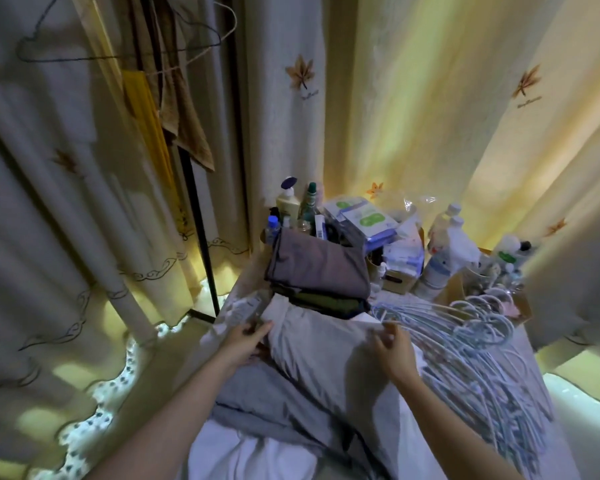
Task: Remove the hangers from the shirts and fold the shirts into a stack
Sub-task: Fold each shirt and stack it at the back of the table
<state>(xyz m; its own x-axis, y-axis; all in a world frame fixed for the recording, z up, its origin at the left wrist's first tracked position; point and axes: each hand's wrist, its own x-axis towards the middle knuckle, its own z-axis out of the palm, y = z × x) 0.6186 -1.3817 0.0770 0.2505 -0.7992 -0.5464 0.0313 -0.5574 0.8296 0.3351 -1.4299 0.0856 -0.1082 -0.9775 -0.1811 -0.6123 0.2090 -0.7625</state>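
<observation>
Pale grey shirt spread flat at centre; folded-shirt stack just behind it; pale-blue hangers heaped to its right.

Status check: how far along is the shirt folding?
Done: a stack of folded shirts sits at the back, with bare hangers piled on the right. In hand: left hand and right hand at a pale grey shirt, grip blurred. Left: darker grey garments lie unfolded nearest the person.

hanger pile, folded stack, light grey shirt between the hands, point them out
hanger pile (465, 358), head view, middle of the bundled hangers
folded stack (321, 268), head view, top garment's face
light grey shirt (326, 348), head view, middle of the cloth
</observation>
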